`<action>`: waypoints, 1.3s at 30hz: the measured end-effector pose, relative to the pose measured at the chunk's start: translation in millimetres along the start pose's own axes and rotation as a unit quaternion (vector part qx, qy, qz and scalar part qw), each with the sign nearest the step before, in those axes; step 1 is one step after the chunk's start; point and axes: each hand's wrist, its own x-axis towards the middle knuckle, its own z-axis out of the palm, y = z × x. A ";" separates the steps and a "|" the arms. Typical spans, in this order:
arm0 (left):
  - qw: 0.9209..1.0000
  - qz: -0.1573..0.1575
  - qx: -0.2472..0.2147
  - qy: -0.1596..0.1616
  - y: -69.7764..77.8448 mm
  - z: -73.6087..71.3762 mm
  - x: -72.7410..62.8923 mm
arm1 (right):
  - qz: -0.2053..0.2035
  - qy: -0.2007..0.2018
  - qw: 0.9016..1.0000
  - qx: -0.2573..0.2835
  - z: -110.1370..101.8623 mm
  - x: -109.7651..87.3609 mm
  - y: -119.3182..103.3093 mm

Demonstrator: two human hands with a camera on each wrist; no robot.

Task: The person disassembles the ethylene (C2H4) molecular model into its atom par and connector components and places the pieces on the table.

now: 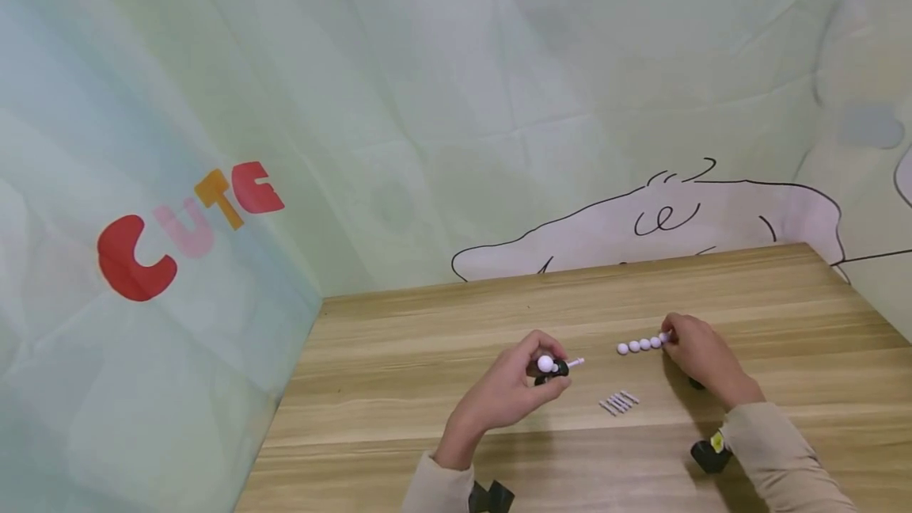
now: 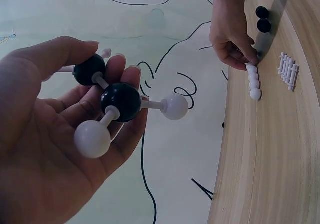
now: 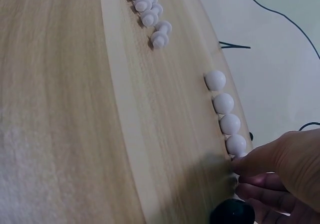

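My left hand holds up a ball-and-stick model between thumb and fingers. In the left wrist view the model shows two joined black balls, with white balls on white pegs and a bare peg on the far black ball. My right hand is at the far right end of a row of white balls on the table. Its thumb and fingers pinch the end ball, mostly hidden behind them. In the right wrist view, several white balls lie lined up beyond the thumb tip.
Several loose white pegs lie side by side on the wooden table, between the hands and nearer the body. Two loose black balls rest beside the right hand. A printed cloth backdrop rises behind the table's far edge.
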 end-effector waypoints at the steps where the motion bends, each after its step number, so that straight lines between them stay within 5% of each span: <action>1: 1.000 0.000 -0.001 0.001 -0.3 0.0 0.1 | 0.002 -0.005 1.000 0.001 -0.3 -0.2 0.5; 8: 1.000 0.000 -0.019 0.010 -0.7 0.0 -0.1 | 0.003 -0.003 0.999 0.033 -13.3 -5.3 -7.9; 14: 0.998 0.017 -0.054 0.012 -0.7 -0.2 0.3 | -0.034 0.021 0.991 0.124 -43.0 -20.6 -59.9; 19: 0.997 0.019 -0.069 0.019 1.4 0.1 2.0 | -0.086 -0.009 0.971 0.221 -58.6 -42.1 -107.0; 25: 0.996 0.008 -0.083 0.021 2.5 1.1 3.1 | -0.143 -0.050 0.937 0.316 -55.2 -56.1 -131.9; 33: 0.996 0.016 -0.085 0.010 0.4 3.0 4.9 | -0.141 -0.052 0.917 0.370 -45.0 -60.1 -137.9; 39: 0.996 0.067 -0.066 0.008 2.2 1.5 4.2 | -0.179 -0.032 0.908 0.378 -44.2 -61.3 -139.8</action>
